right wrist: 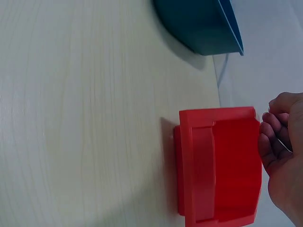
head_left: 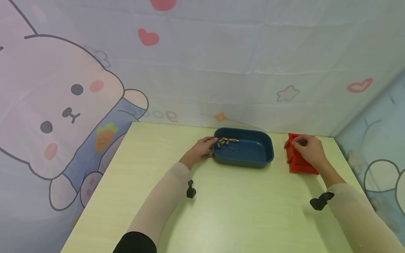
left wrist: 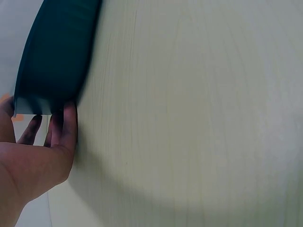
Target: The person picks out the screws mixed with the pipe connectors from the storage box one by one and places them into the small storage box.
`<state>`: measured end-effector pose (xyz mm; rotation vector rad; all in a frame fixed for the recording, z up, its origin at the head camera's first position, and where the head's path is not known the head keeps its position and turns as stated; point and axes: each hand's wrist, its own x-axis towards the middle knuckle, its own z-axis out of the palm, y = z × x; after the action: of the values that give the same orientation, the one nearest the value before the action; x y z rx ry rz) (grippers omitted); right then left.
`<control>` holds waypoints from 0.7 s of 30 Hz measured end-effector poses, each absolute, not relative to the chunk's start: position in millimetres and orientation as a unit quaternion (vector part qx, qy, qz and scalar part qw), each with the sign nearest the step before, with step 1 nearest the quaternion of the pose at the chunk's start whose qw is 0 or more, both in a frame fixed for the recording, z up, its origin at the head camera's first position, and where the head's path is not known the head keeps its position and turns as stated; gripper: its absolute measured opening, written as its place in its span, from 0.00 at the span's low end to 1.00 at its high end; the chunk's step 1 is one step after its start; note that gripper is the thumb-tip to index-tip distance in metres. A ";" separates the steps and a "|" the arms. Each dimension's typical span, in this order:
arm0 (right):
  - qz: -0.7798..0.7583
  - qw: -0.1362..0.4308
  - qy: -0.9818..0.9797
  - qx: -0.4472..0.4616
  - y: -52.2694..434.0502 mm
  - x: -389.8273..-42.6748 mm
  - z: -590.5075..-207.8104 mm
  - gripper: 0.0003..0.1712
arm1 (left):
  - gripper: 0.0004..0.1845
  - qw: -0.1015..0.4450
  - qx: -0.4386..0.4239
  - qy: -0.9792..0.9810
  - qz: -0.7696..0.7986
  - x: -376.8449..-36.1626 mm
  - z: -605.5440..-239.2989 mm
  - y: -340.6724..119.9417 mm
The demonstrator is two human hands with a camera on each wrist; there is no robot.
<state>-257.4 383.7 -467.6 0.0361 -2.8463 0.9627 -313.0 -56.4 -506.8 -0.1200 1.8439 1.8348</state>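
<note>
My left hand grips the left end of a dark blue plastic tray, thumb at the rim and the other fingers against its outer wall. Inside the tray, toward its left, lie several small brass-coloured fittings with blue bits, and beside them thin L-shaped metal pieces, like hex keys. Over at the right, my right hand is above a red plastic bin, its fingers curled with the thumb near the index fingertip. Whether something small sits between those fingertips cannot be seen.
A pale wood-grain table carries the tray and the bin, both near its back edge. Right behind it hangs a printed cloth, and another cloth closes off the right side. A gap of bare tabletop separates tray and bin.
</note>
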 end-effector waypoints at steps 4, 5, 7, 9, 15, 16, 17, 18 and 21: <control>0.327 0.069 -0.942 0.019 377.8 -259.8 -467.4 0.14 | 0.32 0.269 -0.044 0.673 0.687 -312.8 -505.3 -56.5; 0.329 0.070 -0.941 0.021 376.0 -260.5 -466.9 0.14 | 0.32 0.270 -0.043 0.672 0.689 -313.0 -504.8 -56.6; 0.331 0.072 -0.940 0.026 372.4 -261.9 -466.2 0.14 | 0.32 0.270 -0.042 0.670 0.690 -313.2 -504.5 -56.8; 0.339 0.074 -0.937 0.030 368.2 -262.9 -465.6 0.13 | 0.32 0.269 -0.041 0.670 0.691 -313.0 -504.2 -57.0; 0.369 0.068 -0.926 0.047 355.6 -265.5 -466.6 0.11 | 0.32 0.270 -0.042 0.673 0.687 -313.0 -505.7 -57.2; 0.371 0.068 -0.925 0.049 353.7 -266.1 -466.8 0.11 | 0.32 0.270 -0.041 0.674 0.687 -313.0 -506.0 -57.1; 0.373 0.068 -0.924 0.051 352.2 -267.0 -467.2 0.10 | 0.32 0.270 -0.041 0.674 0.686 -312.9 -506.0 -57.2; 0.373 0.069 -0.924 0.050 350.0 -267.5 -466.8 0.10 | 0.32 0.270 -0.042 0.674 0.686 -312.8 -506.0 -57.2; 0.370 0.075 -0.925 0.052 346.0 -269.7 -467.2 0.09 | 0.32 0.270 -0.042 0.675 0.685 -312.3 -504.9 -57.1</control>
<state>-269.7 346.0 -467.2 0.1559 -2.7736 1.1098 -312.3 -57.1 -504.9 -0.1139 1.8185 1.8470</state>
